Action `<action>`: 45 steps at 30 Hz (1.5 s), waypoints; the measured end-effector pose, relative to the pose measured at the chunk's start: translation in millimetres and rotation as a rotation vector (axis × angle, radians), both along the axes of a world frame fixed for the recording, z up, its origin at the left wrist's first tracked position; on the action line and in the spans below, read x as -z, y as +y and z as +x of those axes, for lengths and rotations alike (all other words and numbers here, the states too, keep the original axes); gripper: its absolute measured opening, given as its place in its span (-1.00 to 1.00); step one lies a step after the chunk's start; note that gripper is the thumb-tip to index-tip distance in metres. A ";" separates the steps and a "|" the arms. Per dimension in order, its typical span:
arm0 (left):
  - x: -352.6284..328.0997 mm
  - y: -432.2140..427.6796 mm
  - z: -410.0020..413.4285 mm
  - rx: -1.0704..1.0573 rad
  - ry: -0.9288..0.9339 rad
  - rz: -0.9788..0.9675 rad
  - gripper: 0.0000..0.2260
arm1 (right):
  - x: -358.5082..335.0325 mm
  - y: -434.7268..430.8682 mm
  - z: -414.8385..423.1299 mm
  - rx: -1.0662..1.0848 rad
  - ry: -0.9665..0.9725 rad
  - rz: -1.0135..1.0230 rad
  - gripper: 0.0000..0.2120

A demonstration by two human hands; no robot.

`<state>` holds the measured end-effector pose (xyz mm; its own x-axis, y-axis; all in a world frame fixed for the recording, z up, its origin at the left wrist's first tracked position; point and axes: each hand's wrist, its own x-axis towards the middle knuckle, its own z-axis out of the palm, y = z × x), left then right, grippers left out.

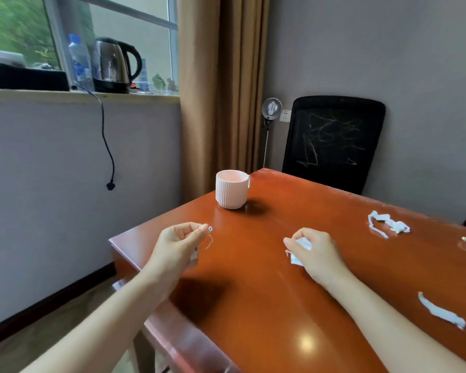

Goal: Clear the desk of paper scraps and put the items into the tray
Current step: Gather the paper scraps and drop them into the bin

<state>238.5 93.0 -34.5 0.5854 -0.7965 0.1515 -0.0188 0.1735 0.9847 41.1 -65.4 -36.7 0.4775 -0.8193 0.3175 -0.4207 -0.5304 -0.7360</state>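
Full grips, no tray in view
The left hand has a grip pinching a tiny pale sliver, easily dropped; the right hand has a grip curled round a crumpled white paper scrap, which reaching for the torn white scraps to its right on the red-brown surface may spill.

One mug, one chair, one kettle, one water bottle and at least five paper scraps.

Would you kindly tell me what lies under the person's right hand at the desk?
A crumpled white paper scrap, gripped by the right hand over the desk. Bits poke out on the hand's left side; the hand covers the rest.
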 end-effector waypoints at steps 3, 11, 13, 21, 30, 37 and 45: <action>-7.9 37.2 6.0 -0.027 -0.022 -0.011 -0.75 | -7.8 38.9 24.2 -0.129 -0.036 0.068 -0.78; 6.0 160.1 36.9 -0.202 0.014 -0.051 -0.78 | -25.9 147.4 105.6 -0.460 -0.081 0.152 -0.78; 21.6 190.1 45.1 -0.278 0.042 -0.016 -0.79 | -21.9 172.1 124.4 -0.543 -0.057 0.181 -0.78; 92.7 272.0 82.0 -0.456 0.167 0.121 -0.83 | 44.7 254.5 195.6 -0.740 0.084 0.313 -0.78; 206.4 308.0 114.8 -0.606 0.465 0.310 -0.78 | 166.7 302.8 244.1 -0.721 0.291 0.690 -0.76; 289.3 314.7 131.0 -0.849 0.746 0.467 -0.80 | 234.7 316.2 277.8 -0.613 0.407 0.836 -0.81; 352.5 313.8 146.5 -0.884 0.664 0.731 -0.77 | 309.0 329.5 317.6 -0.517 0.577 0.931 -0.86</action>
